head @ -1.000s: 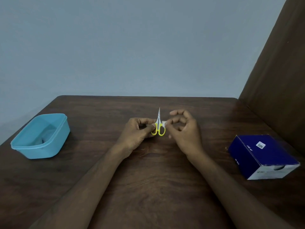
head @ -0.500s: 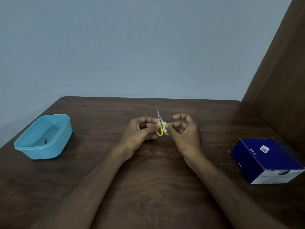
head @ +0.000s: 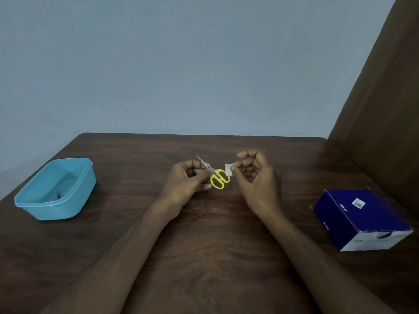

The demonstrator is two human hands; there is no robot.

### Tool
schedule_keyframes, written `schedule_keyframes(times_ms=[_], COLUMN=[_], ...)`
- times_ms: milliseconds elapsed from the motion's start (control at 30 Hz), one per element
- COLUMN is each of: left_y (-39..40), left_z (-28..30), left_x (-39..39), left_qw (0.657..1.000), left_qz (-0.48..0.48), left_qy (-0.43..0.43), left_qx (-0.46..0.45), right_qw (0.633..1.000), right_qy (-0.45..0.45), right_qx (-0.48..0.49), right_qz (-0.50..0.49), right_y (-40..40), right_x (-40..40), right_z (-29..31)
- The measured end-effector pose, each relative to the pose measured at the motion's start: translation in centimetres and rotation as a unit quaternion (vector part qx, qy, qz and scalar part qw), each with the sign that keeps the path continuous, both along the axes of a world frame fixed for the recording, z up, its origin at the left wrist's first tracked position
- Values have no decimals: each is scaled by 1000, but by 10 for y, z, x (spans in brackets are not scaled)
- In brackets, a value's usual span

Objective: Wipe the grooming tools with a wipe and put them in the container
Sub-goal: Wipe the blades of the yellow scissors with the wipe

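Yellow-handled small steel scissors (head: 216,177) pinched in left hand (head: 188,184), blades pointing up-left, handles toward right hand (head: 256,177) pinching small white wipe (head: 228,169) just beside them.

We see small scissors (head: 217,177) near the middle of the frame with bright yellow handles and shiny silver blades. Just right of them is a little white wipe (head: 228,169). At the left sits a light blue container (head: 56,189). At the right is a dark blue box (head: 360,219) with a white end (and a tiny white sticker on top). The table (head: 204,257) is dark brown with wood streaks.
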State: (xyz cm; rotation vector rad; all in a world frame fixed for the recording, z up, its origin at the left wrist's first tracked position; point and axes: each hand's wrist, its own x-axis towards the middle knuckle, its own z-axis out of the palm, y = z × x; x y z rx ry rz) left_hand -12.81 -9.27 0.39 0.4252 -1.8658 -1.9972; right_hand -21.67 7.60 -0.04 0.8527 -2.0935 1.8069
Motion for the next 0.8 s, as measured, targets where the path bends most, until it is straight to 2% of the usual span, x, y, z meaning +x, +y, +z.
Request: schedule_keyframes(times_ms=[167, 300, 400, 500, 600, 700, 800], left_y=[0, 0, 0, 1, 0, 0, 0], left_z=[0, 0, -1, -2, -2, -3, -3], left_x=[0, 0, 0, -1, -1, -1, -1], left_qw=[1000, 1000, 1000, 999, 999, 999, 999], left_qz=[-13, -5, -7, -3, 2, 4, 10], left_qy=[5, 11, 14, 19, 20, 22, 24], left_qx=[-5, -10, -22, -28, -30, -38, -38], right_qw=[976, 961, 965, 987, 999, 987, 968], right_qy=[-165, -220, -218, -141, 16, 155, 230], right_qx=[-137, -155, -131, -69, 5, 45, 101], right_qz=[41, 57, 54, 14, -35, -17, 10], right_y=[-5, -5, -5, -5, -4, -3, -5], right_x=[0, -2, -2, -2, 1, 9, 11], right_z=[1, -2, -4, -5, -2, 0, -4])
